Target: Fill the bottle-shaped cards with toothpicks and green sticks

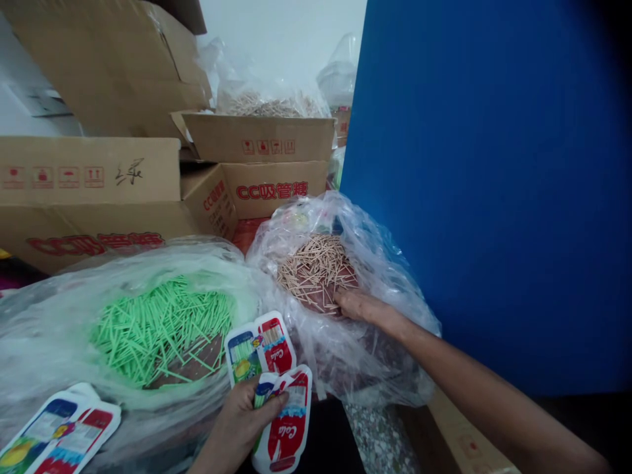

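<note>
My left hand (239,421) is closed on bottle-shaped candy packs, thumb on top. The front pack (291,415) has a red Cola half and a blue half; another pack (279,339) fans out behind it, with green and brown sticks showing in its windows. My right hand (358,304) reaches into a clear plastic bag (390,257) of thin brown straw candy sticks (320,260). Its fingers are drawn together at the sticks, and their tips are partly hidden. Left of my hands, green straw candy sticks (162,322) lie heaped in another open plastic bag (44,309).
More bottle-shaped packs (64,434) lie at the lower left. Cardboard boxes with red print, one at the left (99,217) and one at the back (276,178), stand behind the bags. A bag of brown sticks (271,104) tops the rear box. A blue panel (484,197) walls the right side.
</note>
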`<state>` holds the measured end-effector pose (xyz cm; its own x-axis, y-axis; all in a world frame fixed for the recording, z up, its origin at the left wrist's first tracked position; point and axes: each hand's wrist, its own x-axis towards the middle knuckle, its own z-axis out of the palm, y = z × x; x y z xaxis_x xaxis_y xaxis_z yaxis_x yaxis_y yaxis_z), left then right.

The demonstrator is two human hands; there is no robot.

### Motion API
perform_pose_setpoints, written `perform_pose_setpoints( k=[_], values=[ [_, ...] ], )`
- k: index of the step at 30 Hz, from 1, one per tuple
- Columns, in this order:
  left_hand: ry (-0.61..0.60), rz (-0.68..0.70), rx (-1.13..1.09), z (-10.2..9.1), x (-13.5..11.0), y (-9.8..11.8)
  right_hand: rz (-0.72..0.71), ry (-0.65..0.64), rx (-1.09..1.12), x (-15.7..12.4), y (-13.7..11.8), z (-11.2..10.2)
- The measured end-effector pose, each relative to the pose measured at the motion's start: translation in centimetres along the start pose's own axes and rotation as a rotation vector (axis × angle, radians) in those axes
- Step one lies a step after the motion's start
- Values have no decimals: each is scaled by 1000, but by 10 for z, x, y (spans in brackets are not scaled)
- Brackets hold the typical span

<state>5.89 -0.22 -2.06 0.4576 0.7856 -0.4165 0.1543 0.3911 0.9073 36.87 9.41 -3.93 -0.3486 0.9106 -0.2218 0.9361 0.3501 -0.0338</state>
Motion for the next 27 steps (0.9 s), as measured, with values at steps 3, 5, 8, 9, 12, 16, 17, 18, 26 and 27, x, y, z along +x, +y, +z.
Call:
perform_pose_setpoints(
  k=[3,5,8,9,12,16,17,18,26,27],
  values=[
    [5,-3,-20,-1,-1,-1,24,19,-20,4,8,3],
    [13,-7,-30,-2,-2,-1,56,46,-41,9,18,0],
    [39,-19,-59,-2,-2,-3,94,90,-83,20,32,-8],
    [47,-20,-69,-3,-2,-3,98,98,-96,25,35,-10],
    [45,-21,-103,-5,0,-7,86,94,-123,37,42,-14],
    [45,-29,-116,-8,0,-11,45,83,-141,51,44,-14],
    [52,-29,-109,-9,0,-11,37,89,-144,54,43,-14],
    [58,-29,-103,-9,0,-11,32,100,-147,56,42,-14],
    [89,-9,-148,-8,-4,-6,60,218,-57,57,30,-13],
    [89,-6,-148,-10,-4,-8,69,222,-22,55,30,-12]
  ],
)
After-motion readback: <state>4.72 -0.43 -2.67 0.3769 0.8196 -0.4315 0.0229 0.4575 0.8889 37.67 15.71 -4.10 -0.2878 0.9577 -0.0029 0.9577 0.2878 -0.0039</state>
